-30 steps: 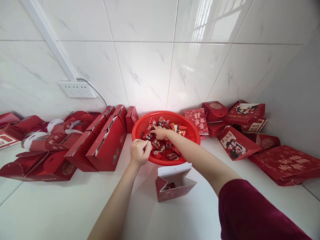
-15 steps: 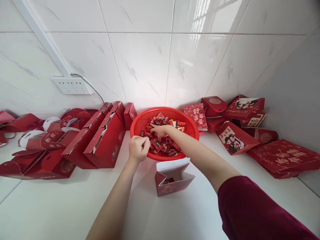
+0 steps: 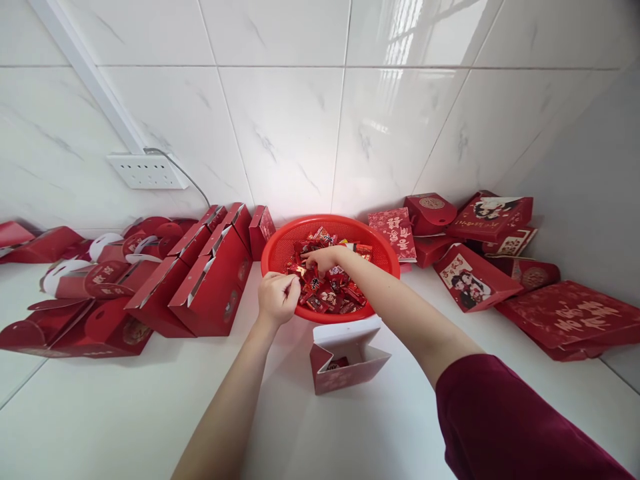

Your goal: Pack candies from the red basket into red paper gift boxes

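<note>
A red plastic basket (image 3: 393, 268) holds a heap of small wrapped candies (image 3: 333, 297), mostly red. My right hand (image 3: 326, 261) is down among them, index finger stretched out and the other fingers bent toward the heap, apart from each other. Closed into a fist, my left hand (image 3: 278, 297) is at the basket's near left rim; whatever its fingers hold, if anything, is hidden. In front of the basket stands an open red gift box (image 3: 345, 377), its white-lined flap raised and a dark red wrapped piece visible inside.
Closed red boxes (image 3: 215, 283) stand in rows to the left, with handled boxes (image 3: 107, 327) beside them. More red boxes (image 3: 475, 277) are piled at the right by the grey wall. A socket strip (image 3: 147, 172) with a cable is on the tiled wall behind.
My right hand has shifted slightly within the candies, its fingers drawn in a little more, and some candies have been stirred. My left hand and the open gift box stay about the same.
</note>
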### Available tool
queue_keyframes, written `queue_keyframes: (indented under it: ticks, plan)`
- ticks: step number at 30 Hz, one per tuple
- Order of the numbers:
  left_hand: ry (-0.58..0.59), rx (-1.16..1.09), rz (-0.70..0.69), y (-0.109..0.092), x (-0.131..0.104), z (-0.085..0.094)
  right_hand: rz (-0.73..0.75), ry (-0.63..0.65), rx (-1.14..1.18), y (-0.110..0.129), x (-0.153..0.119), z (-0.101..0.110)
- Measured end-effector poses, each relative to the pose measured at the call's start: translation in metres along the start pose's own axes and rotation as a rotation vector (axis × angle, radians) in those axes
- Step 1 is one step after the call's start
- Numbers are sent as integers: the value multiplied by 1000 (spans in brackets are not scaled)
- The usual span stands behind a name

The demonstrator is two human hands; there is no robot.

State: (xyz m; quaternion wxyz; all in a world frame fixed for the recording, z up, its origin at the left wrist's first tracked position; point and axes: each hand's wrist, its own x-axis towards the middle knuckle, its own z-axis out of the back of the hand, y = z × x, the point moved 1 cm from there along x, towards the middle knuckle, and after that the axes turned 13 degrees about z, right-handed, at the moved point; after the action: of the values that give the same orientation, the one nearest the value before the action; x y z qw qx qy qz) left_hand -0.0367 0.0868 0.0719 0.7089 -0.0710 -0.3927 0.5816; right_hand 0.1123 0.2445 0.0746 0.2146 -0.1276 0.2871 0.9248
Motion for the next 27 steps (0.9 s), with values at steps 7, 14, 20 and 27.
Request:
queue_keyframes:
  ticks: [7, 14, 20, 27]
  plan:
    - [4, 10, 21, -2, 1, 0, 27, -84, 125, -5, 2, -2]
    - [1, 32, 48, -3, 1, 0, 37, -227, 183, 8, -11, 2]
    - [10, 36, 61, -3, 0, 2, -20, -489, 165, 48, -71, 5]
    - [69, 5, 90, -7, 4, 6, 124, -953, 508, 124, -168, -50]
